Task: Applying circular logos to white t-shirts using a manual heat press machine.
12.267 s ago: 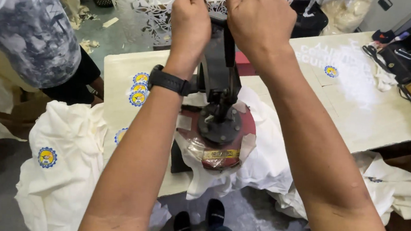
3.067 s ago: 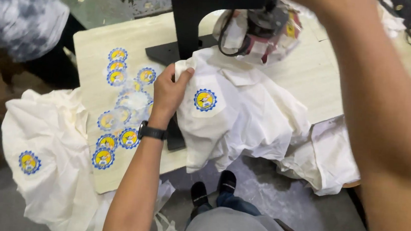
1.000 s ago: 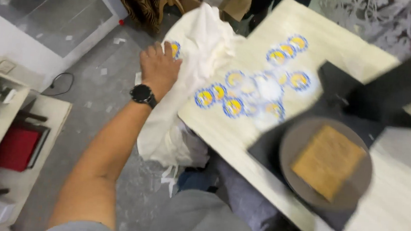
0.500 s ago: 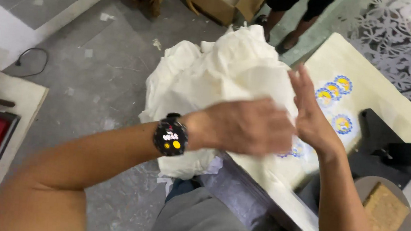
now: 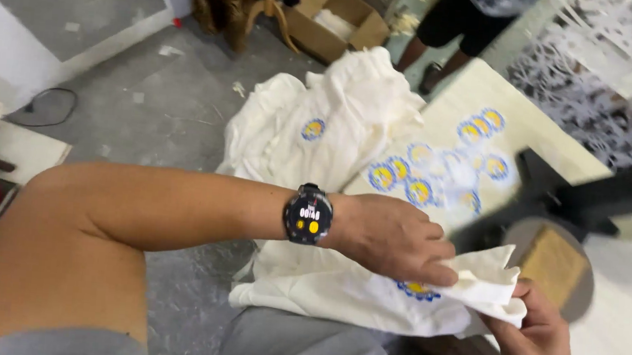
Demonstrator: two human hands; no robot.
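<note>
My left hand [image 5: 394, 236], with a black watch on its wrist, presses flat on a white garment [image 5: 367, 294] that carries a round blue and yellow emblem [image 5: 418, 288]. My right hand [image 5: 536, 345] pinches the same garment's folded edge at the lower right. The garment lies across my lap at the table's near edge. Just beyond it sits the round platen [image 5: 554, 260] of a black heat press, bare with a tan pad on top.
A heap of white garments [image 5: 327, 126] hangs off the table's left end. Several round blue and yellow emblems [image 5: 437, 168] lie on the pale table [image 5: 622, 299]. Another person's legs [image 5: 448, 30] stand beyond, near a cardboard box [image 5: 336, 21] on the grey floor.
Both hands have brought a white garment down from the heap at the left to my lap beside the press. My view has swung slightly right.
</note>
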